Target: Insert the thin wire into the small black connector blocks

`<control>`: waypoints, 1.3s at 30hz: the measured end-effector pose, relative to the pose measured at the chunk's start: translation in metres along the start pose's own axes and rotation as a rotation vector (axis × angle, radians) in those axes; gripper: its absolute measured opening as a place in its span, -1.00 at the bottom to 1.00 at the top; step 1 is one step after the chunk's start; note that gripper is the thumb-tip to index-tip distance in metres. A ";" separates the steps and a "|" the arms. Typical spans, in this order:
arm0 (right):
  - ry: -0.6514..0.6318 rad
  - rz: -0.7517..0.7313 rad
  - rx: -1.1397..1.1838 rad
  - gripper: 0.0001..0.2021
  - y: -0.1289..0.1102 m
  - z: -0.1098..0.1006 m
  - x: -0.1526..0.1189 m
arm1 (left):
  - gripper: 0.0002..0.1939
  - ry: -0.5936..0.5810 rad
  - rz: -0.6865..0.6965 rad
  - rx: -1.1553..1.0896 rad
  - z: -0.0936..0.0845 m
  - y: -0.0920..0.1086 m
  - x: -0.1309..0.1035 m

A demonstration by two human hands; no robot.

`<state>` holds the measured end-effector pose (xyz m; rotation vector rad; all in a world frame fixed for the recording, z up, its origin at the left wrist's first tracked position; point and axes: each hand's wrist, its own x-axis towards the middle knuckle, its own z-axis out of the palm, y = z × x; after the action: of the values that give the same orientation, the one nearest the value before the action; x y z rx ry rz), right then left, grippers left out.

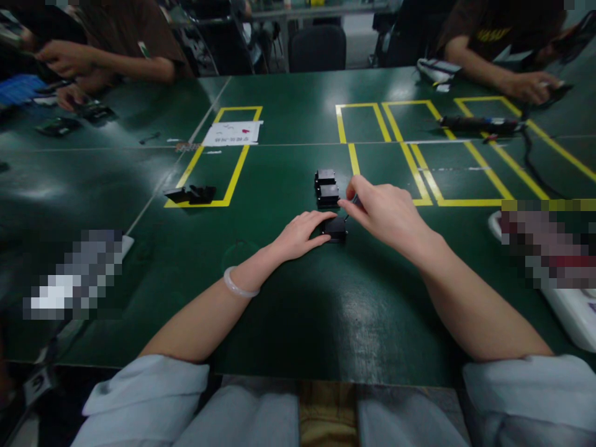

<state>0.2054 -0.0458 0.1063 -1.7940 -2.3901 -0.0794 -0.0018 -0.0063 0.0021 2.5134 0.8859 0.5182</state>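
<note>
A small black box-shaped part [336, 230] lies on the green table, with tiny light bits at its sides. My left hand [300, 234] grips it from the left, thumb at the near side and fingers at the far side. Above and right of it, my right hand [379, 208] pinches a thin dark tool [356, 200], whose tip reaches down to the part's right far edge. The tool's kind is mostly hidden by my fingers. Just beyond stand two similar black parts [328, 191], close together in a row.
Yellow tape outlines [237, 177] mark the table [279, 323]. Black pieces [192, 194] and a paper sheet [233, 133] lie left. A black pen-shaped tool [482, 124] with a cable lies at the right. White devices flank me. Co-workers' hands [531, 87] work across the table.
</note>
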 end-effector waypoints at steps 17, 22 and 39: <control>0.017 -0.018 0.009 -0.67 0.000 0.001 0.000 | -0.49 -0.005 0.004 0.007 -0.001 0.000 0.000; 0.016 0.009 -0.024 -0.69 0.001 0.003 0.000 | -0.49 -0.007 -0.001 0.004 0.000 -0.001 0.001; 0.013 0.029 -0.022 -0.66 0.002 -0.001 0.001 | -0.51 -0.013 -0.004 -0.003 -0.002 0.002 0.001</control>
<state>0.2075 -0.0442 0.1075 -1.8317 -2.3629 -0.1136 -0.0015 -0.0065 0.0047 2.5088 0.8846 0.5013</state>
